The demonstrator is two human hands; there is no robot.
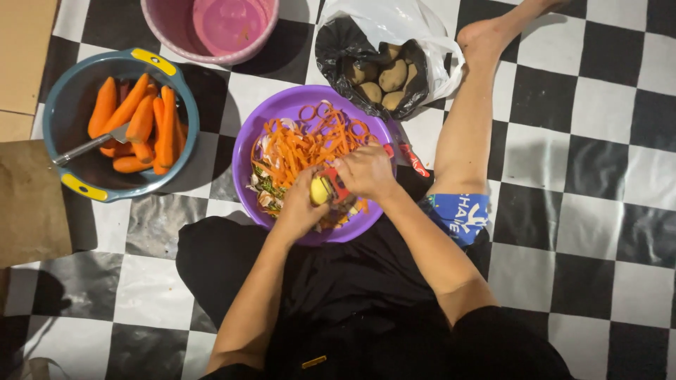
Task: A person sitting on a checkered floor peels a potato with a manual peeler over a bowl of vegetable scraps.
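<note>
1. You sit on a black-and-white chequered floor, legs spread, with your work laid out in front of you.
2. Your left hand is closed around a pale yellow potato, holding it over the near side of the purple basin.
3. Your right hand is clenched on a red-handled peeler, which is pressed against the potato; the blade itself is too small to make out.
4. The purple basin holds a heap of orange carrot peelings, some in curled rings, mixed with pale and greenish scraps on the left side.
5. A blue bowl with yellow handles stands to the left of the basin, apart from it. It holds peeled carrots and a metal utensil whose handle points to the left rim.
6. A plastic bag, black inside white, lies open just beyond the basin and touches its far rim. Unpeeled brown potatoes show in its mouth.
7. A pink tub stands at the top edge, with a smaller pink bowl inside it.
8. Your bare right leg stretches past the bag on the right
</note>
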